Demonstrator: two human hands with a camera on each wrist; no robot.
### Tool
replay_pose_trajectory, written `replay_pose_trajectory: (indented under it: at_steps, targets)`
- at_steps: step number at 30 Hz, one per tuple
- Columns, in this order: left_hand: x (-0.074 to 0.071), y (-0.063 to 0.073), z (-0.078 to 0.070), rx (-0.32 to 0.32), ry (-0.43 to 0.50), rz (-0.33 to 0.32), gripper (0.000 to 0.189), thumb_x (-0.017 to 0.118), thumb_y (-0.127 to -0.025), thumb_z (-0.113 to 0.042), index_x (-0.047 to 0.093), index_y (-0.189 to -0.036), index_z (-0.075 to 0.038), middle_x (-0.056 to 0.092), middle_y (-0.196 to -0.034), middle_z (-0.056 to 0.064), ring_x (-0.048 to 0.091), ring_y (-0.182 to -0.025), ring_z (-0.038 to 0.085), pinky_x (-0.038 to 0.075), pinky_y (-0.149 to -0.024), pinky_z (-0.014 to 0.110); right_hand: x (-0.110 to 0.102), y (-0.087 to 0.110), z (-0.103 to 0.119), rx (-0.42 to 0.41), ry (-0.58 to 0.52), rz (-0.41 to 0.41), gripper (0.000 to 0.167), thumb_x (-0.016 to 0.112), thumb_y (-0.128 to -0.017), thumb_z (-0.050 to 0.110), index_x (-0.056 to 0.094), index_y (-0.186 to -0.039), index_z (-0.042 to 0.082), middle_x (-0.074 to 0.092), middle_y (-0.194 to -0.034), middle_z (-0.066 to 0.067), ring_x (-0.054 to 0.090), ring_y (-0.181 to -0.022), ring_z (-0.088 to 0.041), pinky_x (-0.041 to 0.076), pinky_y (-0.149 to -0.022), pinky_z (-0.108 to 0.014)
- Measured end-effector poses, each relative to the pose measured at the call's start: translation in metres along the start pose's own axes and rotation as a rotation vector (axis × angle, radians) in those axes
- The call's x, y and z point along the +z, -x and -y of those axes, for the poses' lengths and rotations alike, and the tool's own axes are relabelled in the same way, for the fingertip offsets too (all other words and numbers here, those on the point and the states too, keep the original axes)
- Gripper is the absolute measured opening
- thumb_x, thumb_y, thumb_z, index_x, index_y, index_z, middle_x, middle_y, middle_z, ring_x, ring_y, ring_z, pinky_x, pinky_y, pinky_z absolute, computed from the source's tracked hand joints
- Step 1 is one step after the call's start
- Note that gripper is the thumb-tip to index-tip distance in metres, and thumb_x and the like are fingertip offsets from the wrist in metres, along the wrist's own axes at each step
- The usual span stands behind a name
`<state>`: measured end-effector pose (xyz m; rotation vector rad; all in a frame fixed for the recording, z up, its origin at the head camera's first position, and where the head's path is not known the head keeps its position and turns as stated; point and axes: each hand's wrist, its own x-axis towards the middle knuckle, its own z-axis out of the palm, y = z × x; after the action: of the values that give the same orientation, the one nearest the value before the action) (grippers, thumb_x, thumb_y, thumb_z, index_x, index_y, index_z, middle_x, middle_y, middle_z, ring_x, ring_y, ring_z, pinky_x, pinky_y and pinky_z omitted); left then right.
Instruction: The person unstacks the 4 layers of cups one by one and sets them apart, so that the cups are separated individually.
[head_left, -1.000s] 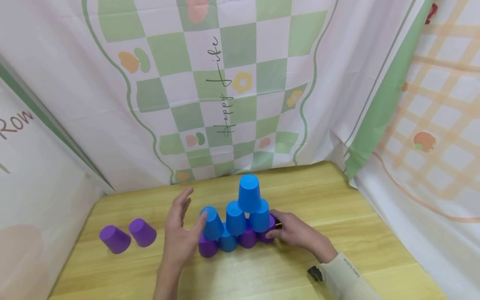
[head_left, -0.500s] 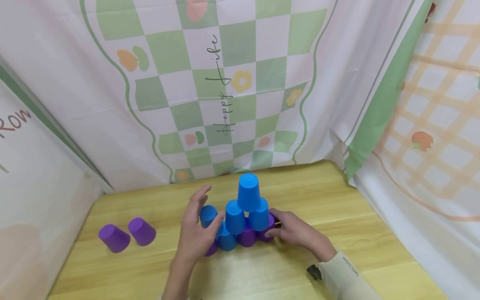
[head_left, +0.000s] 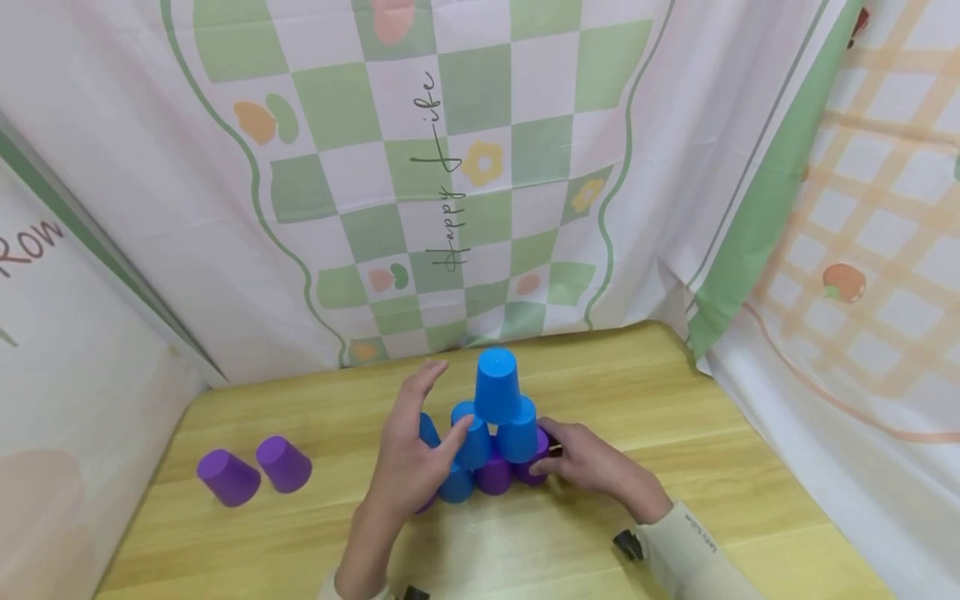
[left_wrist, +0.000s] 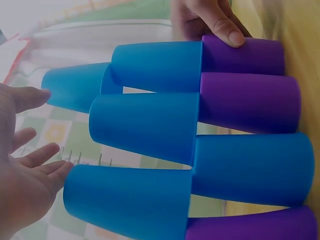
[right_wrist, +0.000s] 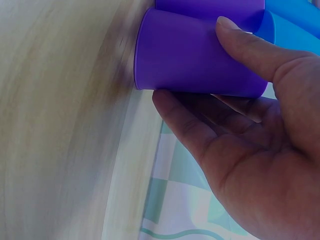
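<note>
Across the lower half of the head view runs the wooden tabletop, and in its middle stands the cup stack: four cups at the bottom, three blue ones above, and one blue cup highest, set over the right-hand pair of that middle row. All stand upright, narrow end up.

The left hand, left of centre, is released, fingers and thumb spread around no cup. It covers part of the stack's left end. The right hand, right of centre, grasps the bottom row's right-end purple cup, thumb on one side and fingers on the other.

The relation that seems to matter most is between the left hand and the top blue cup, which lies up and to the right of its thumb, long axis close to vertical. Of the two, the left hand looks nearer that cup. In the left wrist view, turned sideways, the thumb tip overlaps the cup's narrow end; touching or not, I cannot tell.

Well apart, at the tabletop's left, stand two loose purple cups.
</note>
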<state>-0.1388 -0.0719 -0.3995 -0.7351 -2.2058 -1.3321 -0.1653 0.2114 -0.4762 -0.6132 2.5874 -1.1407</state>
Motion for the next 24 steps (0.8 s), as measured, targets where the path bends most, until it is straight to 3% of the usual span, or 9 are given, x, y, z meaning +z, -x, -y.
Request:
replay_pose_trajectory:
  at_steps: [6, 13, 19, 24]
  targets:
    - [0.004, -0.009, -0.007, 0.014, -0.018, 0.013, 0.072, 0.082, -0.094, -0.014, 0.046, -0.156, -0.012, 0.052, -0.158, 0.007, 0.041, -0.154, 0.024, 0.041, -0.124, 0.049, 0.0, 0.0, 0.0, -0.005, 0.002, 0.002, 0.045, 0.076, -0.099, 0.026, 0.06, -0.137, 0.007, 0.073, -0.123, -0.007, 0.071, -0.114, -0.027, 0.061, -0.101, -0.053]
    - [0.008, -0.019, -0.017, -0.012, -0.054, 0.04, 0.071, 0.08, -0.095, -0.019, 0.046, -0.157, -0.014, 0.049, -0.161, 0.004, 0.039, -0.155, 0.027, 0.04, -0.124, 0.051, -0.001, 0.0, 0.001, -0.015, 0.012, 0.002, 0.043, 0.074, -0.1, 0.024, 0.06, -0.136, 0.007, 0.073, -0.123, -0.007, 0.071, -0.114, -0.027, 0.061, -0.101, -0.052]
    - [0.015, -0.026, -0.019, 0.018, -0.065, 0.052, 0.074, 0.08, -0.096, -0.022, 0.042, -0.16, -0.016, 0.048, -0.161, 0.006, 0.038, -0.156, 0.025, 0.039, -0.126, 0.049, -0.001, 0.0, 0.001, -0.009, 0.006, 0.006, 0.043, 0.075, -0.099, 0.024, 0.06, -0.136, 0.007, 0.074, -0.122, -0.006, 0.071, -0.114, -0.027, 0.06, -0.101, -0.053]
    - [0.021, -0.03, -0.023, -0.028, -0.081, 0.079, 0.076, 0.078, -0.097, -0.027, 0.038, -0.162, -0.02, 0.046, -0.163, 0.001, 0.041, -0.153, 0.019, 0.042, -0.124, 0.046, -0.001, 0.001, 0.0, -0.012, 0.001, 0.01, 0.043, 0.074, -0.1, 0.024, 0.06, -0.137, 0.007, 0.073, -0.123, -0.006, 0.071, -0.114, -0.026, 0.06, -0.101, -0.054]
